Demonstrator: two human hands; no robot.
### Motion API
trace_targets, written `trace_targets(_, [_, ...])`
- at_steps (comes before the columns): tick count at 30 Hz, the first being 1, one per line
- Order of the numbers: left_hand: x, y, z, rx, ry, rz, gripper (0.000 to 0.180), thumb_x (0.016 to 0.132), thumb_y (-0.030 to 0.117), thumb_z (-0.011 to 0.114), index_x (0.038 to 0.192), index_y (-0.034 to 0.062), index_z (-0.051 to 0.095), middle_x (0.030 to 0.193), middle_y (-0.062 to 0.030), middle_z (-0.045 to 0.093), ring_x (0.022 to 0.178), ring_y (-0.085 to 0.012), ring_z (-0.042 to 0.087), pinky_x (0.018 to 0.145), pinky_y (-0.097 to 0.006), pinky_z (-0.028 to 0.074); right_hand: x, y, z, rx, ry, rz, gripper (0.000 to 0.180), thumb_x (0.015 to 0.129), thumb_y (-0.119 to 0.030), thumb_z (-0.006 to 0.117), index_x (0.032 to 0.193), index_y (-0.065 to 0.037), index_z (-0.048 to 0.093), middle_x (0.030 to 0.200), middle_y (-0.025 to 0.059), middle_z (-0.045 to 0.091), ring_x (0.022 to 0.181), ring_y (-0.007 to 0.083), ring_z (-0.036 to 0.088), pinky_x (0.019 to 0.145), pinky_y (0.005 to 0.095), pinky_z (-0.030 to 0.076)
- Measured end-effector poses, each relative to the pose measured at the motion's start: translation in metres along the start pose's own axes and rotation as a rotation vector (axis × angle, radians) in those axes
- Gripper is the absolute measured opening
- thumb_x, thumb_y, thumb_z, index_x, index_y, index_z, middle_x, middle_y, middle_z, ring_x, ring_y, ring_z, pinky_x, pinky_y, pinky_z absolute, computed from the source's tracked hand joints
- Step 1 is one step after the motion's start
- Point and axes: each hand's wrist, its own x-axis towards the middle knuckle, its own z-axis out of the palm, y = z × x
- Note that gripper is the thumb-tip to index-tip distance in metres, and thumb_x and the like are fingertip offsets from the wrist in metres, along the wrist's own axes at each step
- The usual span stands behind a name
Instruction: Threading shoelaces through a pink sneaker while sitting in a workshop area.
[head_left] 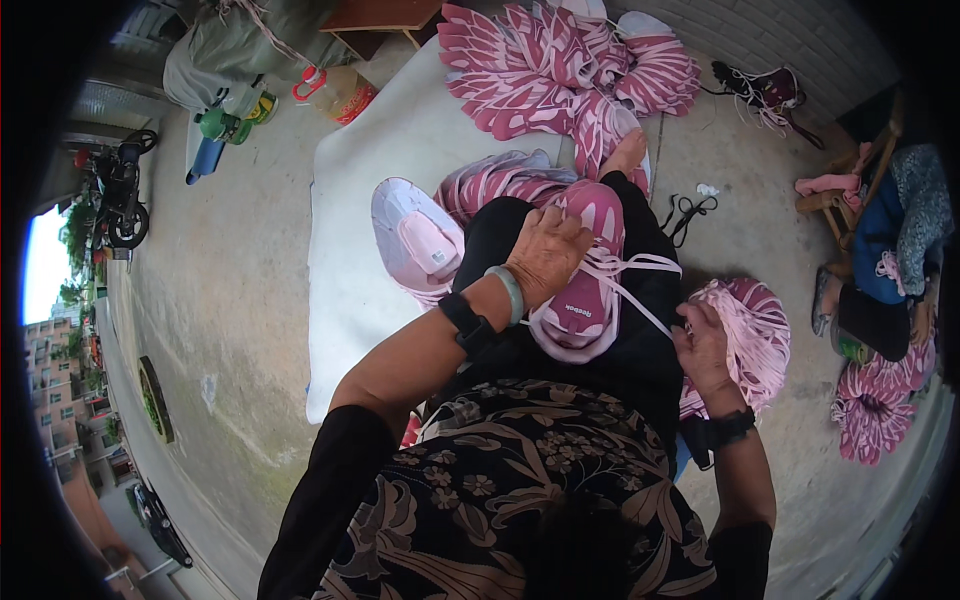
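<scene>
A dark-pink and light-pink shoe upper (pixel 585 308) lies across my lap, its tongue toward me. My left hand (pixel 548 255) is closed on the upper's left side, fingers curled over its lacing area. A pale pink shoelace (pixel 645 263) loops out from the eyelets to the right. One strand runs down to my right hand (pixel 703 345), whose fingers are closed on it beside my right thigh. Behind that hand sits a bundle of pink uppers with laces (pixel 750 345). To the left of my lap is another pale upper, its inside facing up (pixel 418 232).
A fanned pile of pink uppers (pixel 570 70) lies on the white sheet (pixel 350 220) ahead. An oil jug (pixel 338 95) and bottles stand at far left. At right another person's leg (pixel 875 325) shows near a wooden chair (pixel 870 190) and more uppers (pixel 875 410).
</scene>
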Motion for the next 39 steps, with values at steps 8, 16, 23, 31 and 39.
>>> trace_targets(8, [0.021,-0.013,-0.011,-0.779,-0.314,-0.286,0.011,0.071,0.003,0.059,0.082,0.0025,0.062,0.076,-0.0057,0.06,0.068,-0.0126,0.057,0.061,-0.029,0.046,0.027,-0.029,0.033,0.135,0.028,-0.097,0.039,0.063,0.001,0.059,0.101,-0.006,0.053,0.081,0.0065,0.056,0.079,0.0254,0.054,0.075,0.0368,0.04])
trace_targets(16, [0.036,-0.032,-0.038,-0.971,-0.795,-0.591,0.015,0.079,0.017,0.063,0.084,0.002,0.063,0.061,-0.0001,0.053,0.05,-0.0036,0.048,0.04,-0.018,0.038,0.034,-0.04,0.036,0.211,0.026,-0.027,0.03,0.07,0.0,0.061,0.099,-0.006,0.055,0.075,0.0094,0.057,0.068,0.026,0.055,0.062,0.0336,0.045])
trace_targets(23, [0.029,-0.039,-0.018,-0.811,-0.724,-0.259,0.013,0.078,0.018,0.065,0.08,0.0046,0.065,0.065,0.0011,0.057,0.057,-0.0056,0.048,0.053,-0.022,0.042,0.047,-0.047,0.037,0.329,-0.025,-0.006,0.012,0.074,-0.009,0.058,0.085,-0.005,0.054,0.072,0.011,0.055,0.065,0.0309,0.056,0.057,0.0364,0.045])
trace_targets(31, [0.03,-0.035,-0.019,-1.696,-0.365,-0.695,0.028,0.083,0.028,0.058,0.088,0.0009,0.064,0.079,-0.0033,0.062,0.077,-0.0107,0.054,0.071,-0.024,0.041,0.041,-0.045,0.019,0.086,0.039,-0.228,0.005,0.071,-0.007,0.058,0.076,-0.006,0.055,0.063,0.0102,0.052,0.054,0.0271,0.052,0.049,0.0353,0.041])
trace_targets(39, [0.007,-0.015,0.001,-0.724,-0.153,-0.437,0.033,0.087,0.032,0.051,0.077,0.0002,0.056,0.066,-0.012,0.055,0.064,-0.0207,0.052,0.061,-0.03,0.04,-0.066,0.016,-0.063,-0.242,0.17,-0.16,0.008,0.071,-0.007,0.057,0.078,-0.002,0.058,0.059,0.0116,0.051,0.048,0.0278,0.049,0.045,0.0359,0.039])
